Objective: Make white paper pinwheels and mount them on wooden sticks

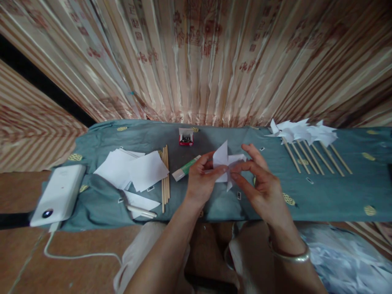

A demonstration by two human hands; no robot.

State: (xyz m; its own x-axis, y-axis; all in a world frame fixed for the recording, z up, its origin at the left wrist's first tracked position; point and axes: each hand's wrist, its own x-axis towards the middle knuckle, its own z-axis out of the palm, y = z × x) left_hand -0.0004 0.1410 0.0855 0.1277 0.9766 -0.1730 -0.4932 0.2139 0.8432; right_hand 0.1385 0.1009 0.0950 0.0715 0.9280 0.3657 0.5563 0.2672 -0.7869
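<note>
A white paper pinwheel [221, 157] with folded blades is held up over the cloth between my two hands. My left hand [200, 175] grips its left side, with the thumb pressed near the centre. From the right, my right hand [259, 177] pinches at the middle with thumb and index finger, its other fingers raised. Whether a pin sits between those fingertips is too small to tell. A green and white glue stick [185, 168] lies just left of my left hand. Behind it stands an open red box [185, 138] of small dark metal pins.
White paper sheets [148, 171], several wooden sticks [165, 179] and a white pen [142, 211] lie left on the green cloth [214, 208]. A white power bank [59, 194] with a cable is at far left. Finished pinwheels [306, 132] on sticks lie right. A curtain [196, 61] hangs behind.
</note>
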